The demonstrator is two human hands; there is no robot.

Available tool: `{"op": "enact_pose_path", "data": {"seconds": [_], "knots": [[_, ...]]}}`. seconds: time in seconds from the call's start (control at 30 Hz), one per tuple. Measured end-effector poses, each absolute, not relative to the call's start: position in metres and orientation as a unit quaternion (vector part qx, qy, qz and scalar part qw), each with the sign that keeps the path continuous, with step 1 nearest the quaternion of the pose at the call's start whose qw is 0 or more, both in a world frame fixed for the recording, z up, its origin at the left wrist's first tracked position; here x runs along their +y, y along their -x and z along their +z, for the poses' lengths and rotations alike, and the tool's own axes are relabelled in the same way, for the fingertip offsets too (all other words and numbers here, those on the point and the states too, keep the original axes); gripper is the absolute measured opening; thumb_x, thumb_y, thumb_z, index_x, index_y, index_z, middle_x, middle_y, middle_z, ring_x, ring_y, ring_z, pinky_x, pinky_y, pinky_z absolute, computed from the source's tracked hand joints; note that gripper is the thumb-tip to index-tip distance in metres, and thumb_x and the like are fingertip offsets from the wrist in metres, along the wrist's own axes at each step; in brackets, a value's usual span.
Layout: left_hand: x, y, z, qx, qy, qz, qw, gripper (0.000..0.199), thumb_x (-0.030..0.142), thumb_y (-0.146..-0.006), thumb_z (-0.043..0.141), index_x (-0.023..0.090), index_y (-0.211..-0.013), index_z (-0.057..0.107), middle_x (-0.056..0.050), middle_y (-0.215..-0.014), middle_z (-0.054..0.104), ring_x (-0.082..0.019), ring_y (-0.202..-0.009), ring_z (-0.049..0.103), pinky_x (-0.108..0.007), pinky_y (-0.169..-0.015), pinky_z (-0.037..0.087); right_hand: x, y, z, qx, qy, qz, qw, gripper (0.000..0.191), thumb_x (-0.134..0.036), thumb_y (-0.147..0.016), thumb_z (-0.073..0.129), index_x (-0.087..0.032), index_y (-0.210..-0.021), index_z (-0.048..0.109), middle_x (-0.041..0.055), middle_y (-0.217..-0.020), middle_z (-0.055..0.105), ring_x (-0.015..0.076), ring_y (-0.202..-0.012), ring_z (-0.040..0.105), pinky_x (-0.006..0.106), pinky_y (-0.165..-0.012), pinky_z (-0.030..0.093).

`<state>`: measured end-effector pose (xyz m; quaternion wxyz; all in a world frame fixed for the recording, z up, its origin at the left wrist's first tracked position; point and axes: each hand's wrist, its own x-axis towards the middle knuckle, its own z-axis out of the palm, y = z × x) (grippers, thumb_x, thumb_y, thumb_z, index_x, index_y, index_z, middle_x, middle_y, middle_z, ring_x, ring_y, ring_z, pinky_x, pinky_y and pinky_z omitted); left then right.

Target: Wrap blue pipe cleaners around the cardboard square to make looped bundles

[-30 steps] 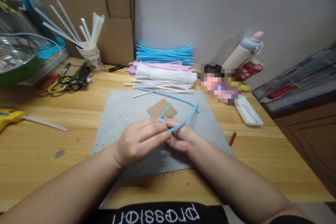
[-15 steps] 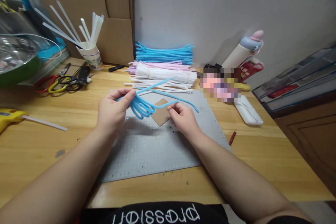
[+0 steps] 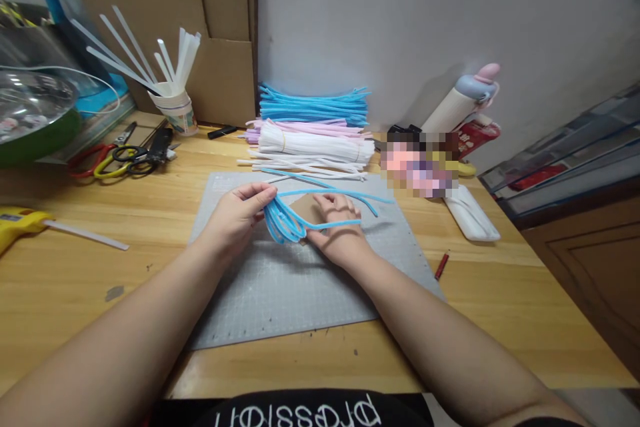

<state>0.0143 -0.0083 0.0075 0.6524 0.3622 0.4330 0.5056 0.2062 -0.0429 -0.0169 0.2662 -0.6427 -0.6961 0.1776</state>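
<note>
My left hand (image 3: 243, 215) pinches a bunch of looped blue pipe cleaners (image 3: 285, 221) between thumb and fingers, above the cutting mat. Two long ends stick out to the right; the lower one crosses in front of my right hand (image 3: 341, 223). That hand is open, its thumb and bent fingers apart, at the right side of a small brown cardboard square (image 3: 306, 208). Whether it touches the cardboard I cannot tell. Part of the square is hidden behind the loops and the hand. Another blue pipe cleaner (image 3: 320, 183) lies behind on the mat.
Bundles of blue (image 3: 313, 107) and white pipe cleaners (image 3: 315, 143) lie by the wall. Scissors (image 3: 107, 160) and a cup of glue sticks (image 3: 175, 110) are at left, near a yellow glue gun (image 3: 23, 221). A red pencil (image 3: 442, 265) lies right of the grey cutting mat (image 3: 260, 307).
My left hand has moved slightly right and down with the blue loops. My right hand has let go of the pipe cleaner end and opened lower down beside the cardboard.
</note>
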Motion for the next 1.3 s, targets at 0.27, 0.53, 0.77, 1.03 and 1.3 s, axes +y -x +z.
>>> {"op": "enact_pose_path", "data": {"seconds": [0.27, 0.53, 0.77, 1.03, 1.3], "knots": [[-0.013, -0.020, 0.007, 0.428, -0.262, 0.538, 0.677, 0.028, 0.024, -0.054, 0.085, 0.012, -0.073, 0.069, 0.002, -0.060, 0.065, -0.005, -0.048, 0.053, -0.013, -0.043, 0.039, -0.071, -0.172, -0.007, -0.421, 0.336, 0.696, 0.475, 0.045, -0.032, -0.074, 0.072, -0.025, -0.116, 0.059, 0.0042, -0.123, 0.061, 0.0184, -0.113, 0.057, 0.035, -0.097, 0.045], [-0.036, -0.039, 0.006, 0.439, -0.211, 0.523, 0.700, 0.021, 0.014, -0.059, 0.082, 0.012, -0.070, 0.065, 0.000, -0.066, 0.069, -0.008, -0.057, 0.063, -0.017, -0.055, 0.052, -0.063, -0.176, -0.011, -0.255, 0.345, 0.686, 0.587, 0.032, -0.042, -0.078, 0.069, -0.021, -0.102, 0.063, -0.0012, -0.082, 0.067, 0.0083, -0.063, 0.058, 0.017, -0.050, 0.041], [-0.049, -0.052, 0.005, 0.414, -0.161, 0.483, 0.755, 0.012, 0.008, -0.069, 0.074, 0.012, -0.068, 0.062, -0.002, -0.069, 0.069, -0.008, -0.060, 0.064, -0.016, -0.059, 0.055, -0.064, -0.175, -0.005, -0.275, 0.349, 0.690, 0.571, 0.044, -0.041, -0.072, 0.074, -0.025, -0.110, 0.061, 0.0017, -0.105, 0.070, 0.0162, -0.090, 0.064, 0.028, -0.074, 0.049], [-0.062, -0.053, 0.001, 0.493, -0.345, 0.443, 0.664, 0.020, 0.026, -0.071, 0.073, 0.017, -0.071, 0.054, 0.001, -0.068, 0.060, -0.011, -0.059, 0.057, -0.021, -0.051, 0.046, -0.060, -0.178, -0.010, -0.240, 0.375, 0.701, 0.557, 0.031, -0.039, -0.077, 0.070, -0.019, -0.100, 0.064, 0.0051, -0.090, 0.074, 0.0198, -0.086, 0.070, 0.034, -0.077, 0.055], [-0.045, -0.021, 0.025, 0.481, -0.765, 0.418, 0.090, 0.009, 0.029, -0.078, 0.068, 0.024, -0.084, 0.072, -0.004, -0.091, 0.069, -0.025, -0.092, 0.056, -0.041, -0.087, 0.036, -0.073, -0.171, -0.009, -0.332, 0.385, 0.716, 0.478, 0.034, -0.038, -0.073, 0.074, -0.017, -0.098, 0.065, 0.0031, -0.080, 0.072, 0.0158, -0.072, 0.070, 0.030, -0.070, 0.056]]}}
